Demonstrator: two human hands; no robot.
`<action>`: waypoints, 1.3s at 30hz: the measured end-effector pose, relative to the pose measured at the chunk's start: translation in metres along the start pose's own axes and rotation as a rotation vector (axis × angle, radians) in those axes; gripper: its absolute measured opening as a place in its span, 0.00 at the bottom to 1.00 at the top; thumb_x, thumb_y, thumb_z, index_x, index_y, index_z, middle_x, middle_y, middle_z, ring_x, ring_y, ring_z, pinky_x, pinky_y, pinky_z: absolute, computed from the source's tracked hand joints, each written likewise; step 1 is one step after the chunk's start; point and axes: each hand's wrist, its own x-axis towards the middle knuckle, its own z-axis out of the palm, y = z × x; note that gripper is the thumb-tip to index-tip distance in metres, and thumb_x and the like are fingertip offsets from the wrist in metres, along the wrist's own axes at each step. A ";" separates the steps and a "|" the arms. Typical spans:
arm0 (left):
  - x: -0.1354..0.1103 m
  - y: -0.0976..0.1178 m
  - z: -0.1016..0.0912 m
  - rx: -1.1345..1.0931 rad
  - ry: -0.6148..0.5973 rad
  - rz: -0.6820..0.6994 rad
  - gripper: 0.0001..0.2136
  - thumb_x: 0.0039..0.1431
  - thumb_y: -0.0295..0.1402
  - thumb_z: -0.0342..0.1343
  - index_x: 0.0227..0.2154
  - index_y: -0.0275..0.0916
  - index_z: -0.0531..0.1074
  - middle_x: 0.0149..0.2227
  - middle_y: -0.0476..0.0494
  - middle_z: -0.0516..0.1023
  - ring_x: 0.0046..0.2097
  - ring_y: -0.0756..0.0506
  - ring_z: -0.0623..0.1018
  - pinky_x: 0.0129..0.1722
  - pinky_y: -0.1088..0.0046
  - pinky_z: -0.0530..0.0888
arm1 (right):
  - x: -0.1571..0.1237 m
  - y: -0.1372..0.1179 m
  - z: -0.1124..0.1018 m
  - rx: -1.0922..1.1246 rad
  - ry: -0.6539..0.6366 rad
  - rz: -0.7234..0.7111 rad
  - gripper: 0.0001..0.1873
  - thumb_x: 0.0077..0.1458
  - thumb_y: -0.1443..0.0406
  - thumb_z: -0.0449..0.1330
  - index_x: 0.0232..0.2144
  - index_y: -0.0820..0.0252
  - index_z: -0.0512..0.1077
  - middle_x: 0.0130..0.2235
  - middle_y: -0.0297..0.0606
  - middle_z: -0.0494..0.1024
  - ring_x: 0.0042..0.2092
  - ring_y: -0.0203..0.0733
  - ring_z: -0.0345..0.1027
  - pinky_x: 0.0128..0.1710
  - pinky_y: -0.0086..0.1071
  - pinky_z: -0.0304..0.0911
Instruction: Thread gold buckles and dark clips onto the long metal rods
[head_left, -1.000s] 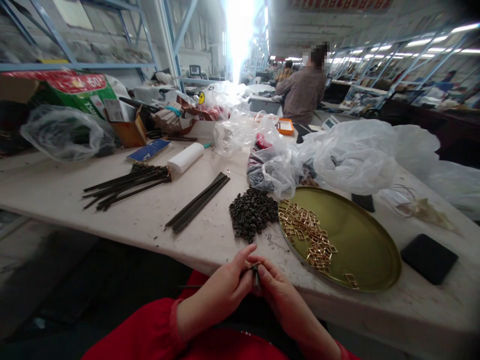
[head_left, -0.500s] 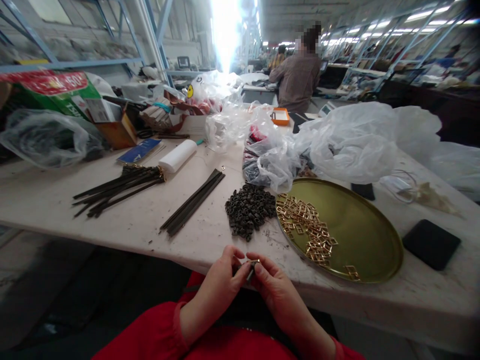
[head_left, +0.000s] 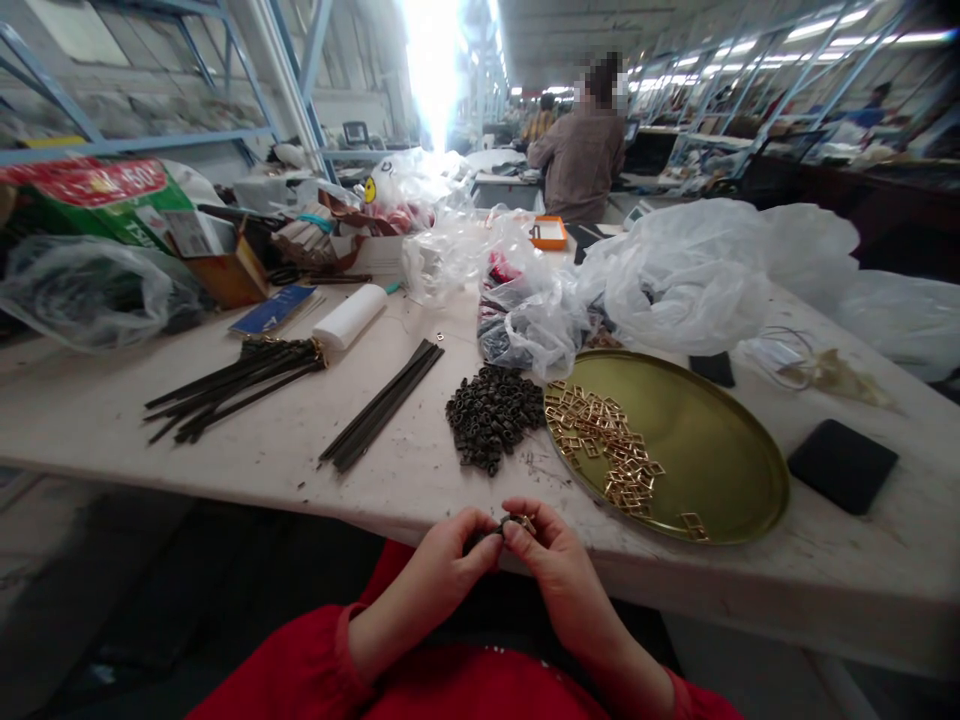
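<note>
My left hand (head_left: 450, 560) and my right hand (head_left: 546, 558) meet fingertip to fingertip just below the table's front edge. Both are closed in a pinch on a small part: a gold buckle (head_left: 523, 521) shows at my right fingertips, with a thin dark strap end (head_left: 489, 531) between the two hands. Just beyond, on the table, lies a heap of small dark loops (head_left: 493, 414). To its right a round brass tray (head_left: 720, 470) holds several gold square buckles (head_left: 607, 445) along its left side.
Two bundles of thin dark straps (head_left: 238, 381) (head_left: 384, 402) lie on the white table (head_left: 247, 450). Behind are plastic bags (head_left: 686, 275), a white roll (head_left: 350, 316), boxes, a black pad (head_left: 841, 464). A person sits with their back turned at the far end (head_left: 579, 160).
My hands have stayed together at the table edge, fingers working the small piece; the left thumb has curled in and the gold buckle now shows at my right fingertips.
</note>
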 end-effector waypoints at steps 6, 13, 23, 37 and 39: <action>-0.006 0.010 -0.002 -0.043 -0.024 -0.057 0.11 0.55 0.36 0.46 0.24 0.36 0.65 0.22 0.52 0.66 0.26 0.51 0.64 0.27 0.77 0.62 | -0.007 -0.002 0.005 -0.026 -0.055 -0.016 0.21 0.39 0.57 0.66 0.35 0.59 0.68 0.28 0.29 0.69 0.29 0.33 0.62 0.31 0.28 0.60; -0.011 0.005 0.001 -0.056 -0.002 -0.043 0.09 0.55 0.35 0.46 0.26 0.35 0.66 0.24 0.50 0.67 0.28 0.50 0.66 0.29 0.77 0.63 | -0.010 0.002 0.007 -0.111 -0.034 -0.103 0.21 0.39 0.59 0.65 0.35 0.59 0.64 0.26 0.29 0.66 0.28 0.33 0.60 0.29 0.28 0.59; -0.016 0.014 -0.003 -0.001 -0.048 -0.052 0.08 0.52 0.33 0.48 0.26 0.34 0.68 0.26 0.49 0.70 0.30 0.49 0.68 0.31 0.77 0.64 | -0.011 0.001 0.001 -0.390 -0.134 -0.160 0.12 0.44 0.63 0.58 0.27 0.57 0.55 0.21 0.24 0.58 0.23 0.30 0.53 0.22 0.25 0.52; -0.009 0.007 -0.005 0.118 -0.104 -0.012 0.09 0.54 0.32 0.49 0.35 0.36 0.71 0.36 0.44 0.76 0.38 0.45 0.73 0.39 0.73 0.67 | -0.002 -0.005 -0.019 -0.874 -0.237 -0.358 0.03 0.52 0.65 0.52 0.31 0.58 0.62 0.26 0.31 0.67 0.27 0.36 0.60 0.28 0.30 0.55; -0.008 0.007 -0.008 0.038 -0.143 -0.025 0.14 0.51 0.30 0.52 0.42 0.36 0.69 0.41 0.43 0.75 0.41 0.45 0.72 0.41 0.72 0.67 | 0.000 -0.004 -0.023 -0.814 -0.228 -0.317 0.04 0.54 0.64 0.50 0.31 0.58 0.61 0.24 0.29 0.65 0.26 0.35 0.59 0.27 0.29 0.54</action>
